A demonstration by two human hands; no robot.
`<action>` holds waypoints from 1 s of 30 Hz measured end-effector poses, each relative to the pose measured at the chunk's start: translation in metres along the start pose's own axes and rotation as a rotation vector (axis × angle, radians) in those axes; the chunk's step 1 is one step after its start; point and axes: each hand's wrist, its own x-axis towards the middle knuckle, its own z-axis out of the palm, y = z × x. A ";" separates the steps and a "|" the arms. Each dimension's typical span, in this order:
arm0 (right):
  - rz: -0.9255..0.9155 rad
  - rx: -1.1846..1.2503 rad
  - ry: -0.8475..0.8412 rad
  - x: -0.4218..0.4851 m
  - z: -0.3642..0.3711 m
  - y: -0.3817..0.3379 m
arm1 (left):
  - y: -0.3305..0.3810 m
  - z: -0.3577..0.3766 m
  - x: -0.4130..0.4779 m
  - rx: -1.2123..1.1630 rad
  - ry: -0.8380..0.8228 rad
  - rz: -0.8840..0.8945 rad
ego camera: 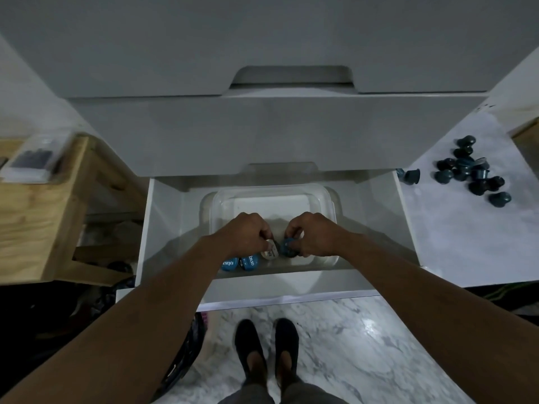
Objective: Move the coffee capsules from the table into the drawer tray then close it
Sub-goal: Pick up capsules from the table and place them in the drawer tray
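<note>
Capsules [239, 262] lie lid-up in tray [332, 204]; left hand [248, 230] pinches white capsule [270, 253], right hand [313, 231] blue capsule [288, 248].

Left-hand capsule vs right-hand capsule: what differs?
Colour: the pale silver-white coffee capsule in the left hand is light; the dark blue coffee capsule in the right hand is dark.
Place: the pale one lies next to two blue-lidded capsules at the near edge of the clear plastic tray; the blue one is further right.
Shared: both pinched in fingertips inside it.
</note>
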 end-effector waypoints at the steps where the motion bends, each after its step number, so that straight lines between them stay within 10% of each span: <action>1: 0.002 -0.007 -0.015 0.000 0.001 0.000 | 0.000 0.000 0.001 0.018 -0.016 0.003; 21: -0.023 -0.140 -0.115 -0.004 0.001 -0.008 | 0.006 -0.001 -0.008 0.110 -0.077 -0.038; 30: -0.064 -0.341 0.324 -0.026 -0.016 -0.011 | 0.034 -0.013 -0.042 0.407 0.349 -0.187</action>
